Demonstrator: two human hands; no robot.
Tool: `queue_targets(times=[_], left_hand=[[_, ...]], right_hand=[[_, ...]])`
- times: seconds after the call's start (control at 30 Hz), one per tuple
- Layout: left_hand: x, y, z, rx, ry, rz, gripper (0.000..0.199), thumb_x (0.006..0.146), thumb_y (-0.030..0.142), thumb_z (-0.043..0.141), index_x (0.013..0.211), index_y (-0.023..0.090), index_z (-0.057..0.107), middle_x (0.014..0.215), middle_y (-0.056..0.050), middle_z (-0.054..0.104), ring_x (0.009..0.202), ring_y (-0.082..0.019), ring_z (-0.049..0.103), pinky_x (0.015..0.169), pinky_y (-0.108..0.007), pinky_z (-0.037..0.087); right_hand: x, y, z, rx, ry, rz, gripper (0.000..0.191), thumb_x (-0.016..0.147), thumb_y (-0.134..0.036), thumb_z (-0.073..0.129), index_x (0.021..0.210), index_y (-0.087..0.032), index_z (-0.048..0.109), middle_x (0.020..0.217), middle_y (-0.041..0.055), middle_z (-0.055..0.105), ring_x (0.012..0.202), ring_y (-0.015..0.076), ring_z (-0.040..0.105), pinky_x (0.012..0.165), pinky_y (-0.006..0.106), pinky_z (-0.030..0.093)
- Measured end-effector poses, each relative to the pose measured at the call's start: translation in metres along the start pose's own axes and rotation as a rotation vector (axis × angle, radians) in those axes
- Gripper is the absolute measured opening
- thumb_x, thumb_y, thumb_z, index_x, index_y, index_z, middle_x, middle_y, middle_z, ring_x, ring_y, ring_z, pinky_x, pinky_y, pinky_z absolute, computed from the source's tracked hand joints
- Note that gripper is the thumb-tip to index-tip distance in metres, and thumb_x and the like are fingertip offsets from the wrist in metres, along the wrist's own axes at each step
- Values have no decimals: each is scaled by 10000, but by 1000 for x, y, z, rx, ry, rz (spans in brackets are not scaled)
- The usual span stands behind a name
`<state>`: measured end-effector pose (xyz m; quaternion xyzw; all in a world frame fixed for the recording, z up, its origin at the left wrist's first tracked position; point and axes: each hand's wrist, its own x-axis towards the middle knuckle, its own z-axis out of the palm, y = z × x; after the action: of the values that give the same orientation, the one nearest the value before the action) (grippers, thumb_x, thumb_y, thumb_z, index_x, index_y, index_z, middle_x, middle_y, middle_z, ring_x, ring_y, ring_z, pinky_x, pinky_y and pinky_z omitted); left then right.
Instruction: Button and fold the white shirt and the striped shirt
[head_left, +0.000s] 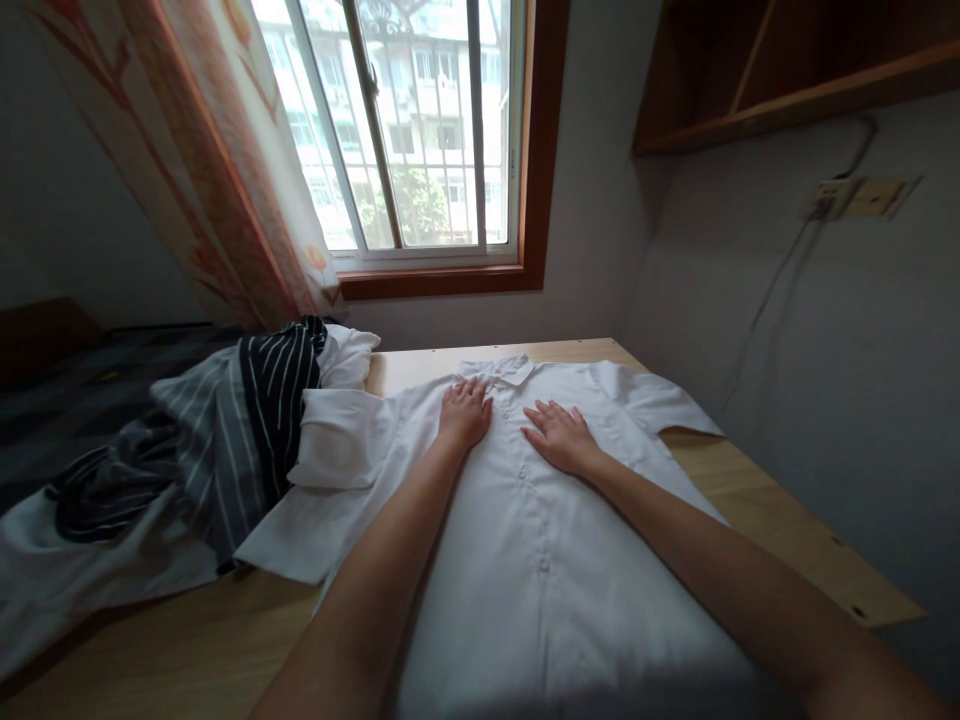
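A white short-sleeved button-up shirt (495,560) lies spread front side up, its collar toward the window and its buttons running down the middle. My left hand (466,410) rests flat on the upper chest, just below the collar on the left. On the other side of the button line, my right hand (559,434) lies flat on the fabric with its fingers spread. Neither hand grips anything. The lower hem of the shirt is out of clear view.
Piled clothes, striped black and grey (225,430) and white, lie at the left beside the shirt's sleeve. The wooden table (780,510) borders a wall at the right. A window, curtain (247,150), shelf (750,115) and plugged-in socket (862,197) are beyond.
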<state>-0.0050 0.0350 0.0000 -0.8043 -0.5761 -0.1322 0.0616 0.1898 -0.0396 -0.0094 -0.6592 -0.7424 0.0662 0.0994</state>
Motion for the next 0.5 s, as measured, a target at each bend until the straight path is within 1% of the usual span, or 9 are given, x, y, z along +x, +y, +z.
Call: queue_targets(times=[0.03,0.1,0.2,0.23,0.3,0.37,0.43,0.5], left_hand=[[-1,-7,-1,34,17,-63,569,985,379,251,1500,175,379,1581,-94,345,1463,-240,270,1204,-418,135],[-4,-29,-3,100,1,-201,594,966,350,273,1517,137,342,1591,-117,316,1483,-266,221,1204,-442,120],[-8,-70,-13,170,-76,-378,639,959,407,269,1516,99,336,1600,-153,279,1483,-301,216,1188,-439,169],[-9,-83,-17,192,-89,-406,652,958,424,262,1517,96,330,1598,-160,279,1476,-313,231,1178,-443,193],[-11,-103,-25,221,-136,-410,654,960,433,247,1499,80,360,1560,-178,355,1440,-321,310,1151,-432,249],[-11,-114,-32,240,-164,-391,612,964,399,245,1451,81,435,1496,-184,450,1386,-322,390,1119,-423,293],[-11,-116,-37,256,-170,-381,561,958,362,281,1372,72,524,1431,-202,514,1332,-330,443,1089,-422,322],[-10,-112,-41,285,-159,-374,511,938,344,353,1284,53,589,1381,-231,544,1301,-346,460,1067,-431,335]], right_hand=[[0,1,-1,-1,1,-2,570,1002,-533,287,1508,-284,376,1611,37,274,1491,232,187,1191,518,93],[0,2,-2,0,-2,-9,567,1003,-526,290,1507,-281,378,1612,34,273,1491,225,188,1194,507,94],[-1,1,-2,6,-7,-14,569,1005,-522,280,1509,-277,374,1614,30,268,1493,220,183,1198,496,83],[-2,1,-2,5,-8,-14,571,1005,-522,276,1512,-276,369,1615,31,265,1493,220,180,1198,494,80],[-1,1,-1,3,-14,-16,574,1006,-521,271,1517,-274,360,1617,33,257,1495,223,173,1197,497,80],[-1,2,0,1,-16,-22,575,1007,-519,269,1519,-272,354,1619,37,250,1496,226,169,1195,503,81],[-1,4,0,1,-10,-29,574,1008,-517,269,1519,-270,355,1620,39,248,1495,228,171,1195,503,82],[0,5,1,1,-5,-37,570,1009,-513,274,1518,-270,357,1619,37,250,1495,227,173,1196,499,84]])
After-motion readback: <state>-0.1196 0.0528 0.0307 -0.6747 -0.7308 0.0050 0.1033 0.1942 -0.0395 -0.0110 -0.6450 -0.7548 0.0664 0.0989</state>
